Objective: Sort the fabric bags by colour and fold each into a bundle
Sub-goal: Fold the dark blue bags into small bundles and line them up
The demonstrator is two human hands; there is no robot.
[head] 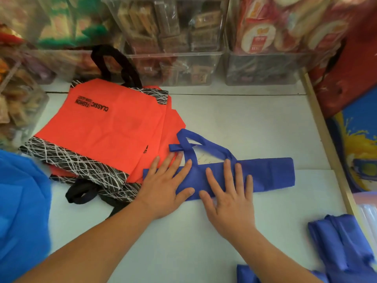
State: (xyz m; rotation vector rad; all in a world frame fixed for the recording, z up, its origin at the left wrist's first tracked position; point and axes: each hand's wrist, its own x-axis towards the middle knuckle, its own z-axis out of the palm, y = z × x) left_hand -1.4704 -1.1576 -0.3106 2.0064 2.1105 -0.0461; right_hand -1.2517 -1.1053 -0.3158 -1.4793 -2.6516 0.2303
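A dark blue fabric bag (pixel 269 174) lies folded into a long narrow strip across the middle of the white table (pixel 244 123), its handles sticking out on the far side. My left hand (pixel 163 186) presses flat on the strip's left end, fingers straight and spread. My right hand (pixel 228 193) presses flat on its middle. To the left sits a stack of orange bags (pixel 106 127) with black-and-white patterned edges and black handles. More dark blue bags (pixel 342 244) lie bunched at the near right.
Clear plastic bins (pixel 173 58) of packaged snacks line the table's far edge, with more at the left. A light blue fabric mass (pixel 22 205) fills the near left corner. A wooden strip (pixel 326 144) borders the table's right side.
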